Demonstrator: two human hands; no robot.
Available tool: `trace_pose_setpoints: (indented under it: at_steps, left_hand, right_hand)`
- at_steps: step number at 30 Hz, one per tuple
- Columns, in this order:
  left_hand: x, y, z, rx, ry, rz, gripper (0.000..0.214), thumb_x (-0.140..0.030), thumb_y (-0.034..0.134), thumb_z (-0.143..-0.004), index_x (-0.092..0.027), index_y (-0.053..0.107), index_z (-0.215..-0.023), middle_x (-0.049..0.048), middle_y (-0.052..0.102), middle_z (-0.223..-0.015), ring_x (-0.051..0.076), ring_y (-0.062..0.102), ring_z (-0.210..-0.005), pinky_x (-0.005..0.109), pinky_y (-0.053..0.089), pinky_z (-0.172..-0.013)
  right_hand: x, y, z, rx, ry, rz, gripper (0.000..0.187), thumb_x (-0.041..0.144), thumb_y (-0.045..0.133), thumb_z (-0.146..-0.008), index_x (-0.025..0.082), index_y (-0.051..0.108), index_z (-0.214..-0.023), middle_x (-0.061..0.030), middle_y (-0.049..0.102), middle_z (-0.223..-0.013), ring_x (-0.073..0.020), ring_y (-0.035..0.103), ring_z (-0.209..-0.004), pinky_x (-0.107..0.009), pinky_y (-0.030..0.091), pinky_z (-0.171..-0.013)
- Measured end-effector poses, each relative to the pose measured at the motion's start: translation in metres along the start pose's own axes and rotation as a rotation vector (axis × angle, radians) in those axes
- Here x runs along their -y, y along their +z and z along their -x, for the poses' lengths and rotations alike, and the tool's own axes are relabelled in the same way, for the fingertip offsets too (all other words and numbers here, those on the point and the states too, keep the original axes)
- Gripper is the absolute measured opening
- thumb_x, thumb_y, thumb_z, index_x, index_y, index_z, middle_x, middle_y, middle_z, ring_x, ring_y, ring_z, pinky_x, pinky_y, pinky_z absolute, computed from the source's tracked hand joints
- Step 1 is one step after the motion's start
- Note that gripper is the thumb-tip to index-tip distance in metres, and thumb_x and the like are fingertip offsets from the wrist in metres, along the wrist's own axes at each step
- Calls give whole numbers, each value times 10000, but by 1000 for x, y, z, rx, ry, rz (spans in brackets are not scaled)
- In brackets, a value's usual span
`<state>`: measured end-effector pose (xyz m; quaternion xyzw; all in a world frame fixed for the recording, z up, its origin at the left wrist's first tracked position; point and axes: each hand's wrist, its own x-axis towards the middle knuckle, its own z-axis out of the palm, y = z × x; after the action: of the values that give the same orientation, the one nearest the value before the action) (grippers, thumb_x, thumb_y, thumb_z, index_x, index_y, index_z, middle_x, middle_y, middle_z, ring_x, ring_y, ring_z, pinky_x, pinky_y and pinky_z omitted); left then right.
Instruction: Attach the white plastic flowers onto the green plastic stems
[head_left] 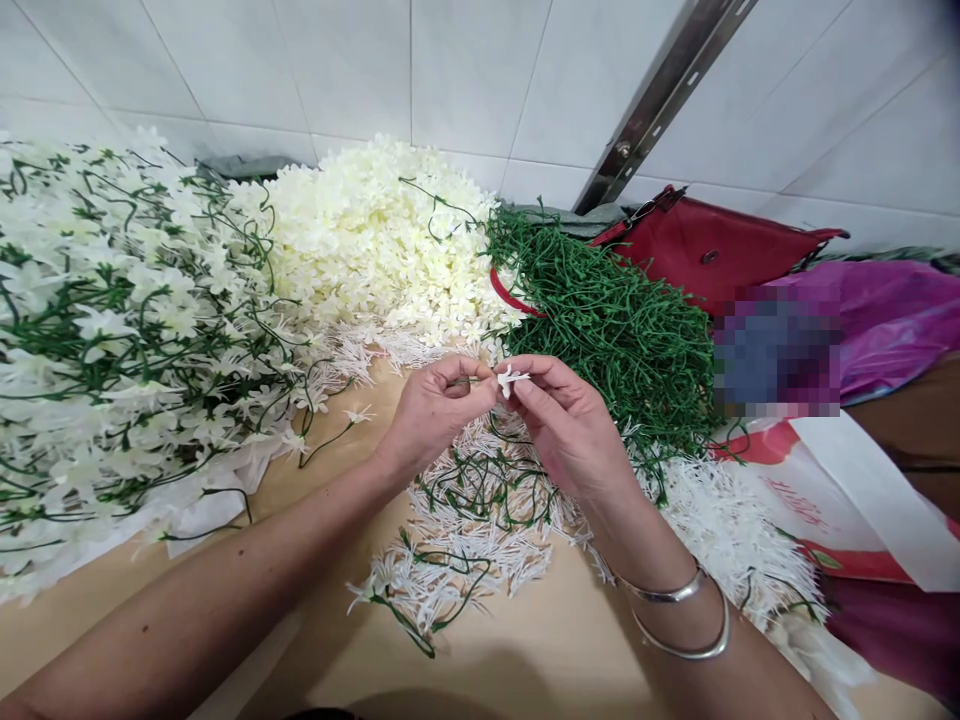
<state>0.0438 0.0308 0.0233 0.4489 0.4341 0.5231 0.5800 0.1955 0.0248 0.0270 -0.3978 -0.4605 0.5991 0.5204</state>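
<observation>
Over the middle of the table, a small white artificial flower (508,381) is pinched between my two hands. My left hand (439,408) is closed at its base, where a short bit of green stem shows between the fingers. With thumb and forefinger, my right hand (571,425) grips the petal side; its wrist wears two silver bangles. Below the hands lie loose thin white stamen pieces (517,565) with several curved green stems (480,480) on top. A heap of green plastic stems (600,320) rises just beyond my right hand.
Cream blossom heads (382,240) are piled against the tiled wall (360,70). Stemmed white flowers (112,340) fill the left side. To the right are a red bag (720,245), purple plastic (900,310), more white stamens (727,530) and a red-and-white bag (862,500).
</observation>
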Motion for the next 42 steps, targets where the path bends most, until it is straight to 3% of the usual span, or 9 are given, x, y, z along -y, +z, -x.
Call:
trace_pose_setpoints:
  at_steps: [4, 6, 10, 15, 20, 28, 36, 42]
  left_hand:
    - [-3, -5, 2, -18, 87, -186, 125, -283, 708, -722, -170, 656, -733, -113, 332, -465, 48, 247, -443, 191, 190, -452]
    - [-4, -7, 4, -12, 168, -280, 92, -255, 694, -727, -171, 659, -739, -119, 279, -471, 46, 202, -445, 197, 146, -444]
    - [-4, -7, 6, -6, 334, -414, 31, -185, 681, -737, -169, 683, -763, -92, 413, -522, 46, 287, -464, 188, 196, -435]
    - [-1, -11, 4, 19, 383, -443, 52, -206, 680, -825, -171, 713, -844, -38, 602, -628, 70, 460, -526, 186, 328, -467]
    - [1, -16, 0, 61, 539, -613, 108, -226, 629, -924, -184, 727, -937, -65, 484, -581, 94, 424, -535, 239, 378, -571]
    - [3, -17, 0, 102, 409, -554, 126, -284, 597, -958, -190, 670, -916, -98, 282, -542, 100, 290, -498, 254, 272, -531]
    - [6, -17, 1, 121, 435, -575, 132, -280, 606, -965, -180, 680, -919, -102, 297, -544, 93, 288, -487, 247, 271, -525]
    - [4, -20, -3, 149, 572, -688, 87, -187, 608, -945, -176, 676, -894, -69, 441, -612, 103, 383, -557, 239, 331, -582]
  right_hand:
    - [2, 0, 0, 15, -43, 42, 311, 491, 856, -753, 282, 757, -961, 5, 716, -883, -128, 623, -765, -264, 546, -731]
    - [1, 0, 0, 13, -68, 70, 320, 437, 905, -701, 286, 747, -935, 20, 713, -832, -122, 612, -722, -241, 529, -663]
    - [-3, -3, -1, -5, -76, 161, 226, 412, 869, -758, 261, 751, -878, 21, 705, -743, -113, 608, -660, -222, 506, -602]
    - [-7, -10, -4, -23, -86, 163, 185, 376, 851, -786, 255, 776, -903, 6, 760, -802, -120, 703, -721, -229, 557, -674]
    - [0, -9, -1, -75, -125, 234, 167, 360, 850, -779, 237, 772, -861, 0, 769, -777, -135, 730, -679, -250, 585, -663]
    - [8, -8, 4, -131, -216, 401, 83, 306, 788, -838, 237, 744, -852, 3, 747, -759, -152, 724, -681, -293, 594, -680]
    - [8, -6, 5, -98, -224, 441, 33, 210, 754, -840, 235, 734, -831, 19, 727, -760, -128, 697, -658, -261, 559, -648]
    - [7, -4, 7, -81, -307, 612, 78, 178, 704, -861, 236, 709, -810, 18, 720, -738, -149, 675, -678, -288, 542, -676]
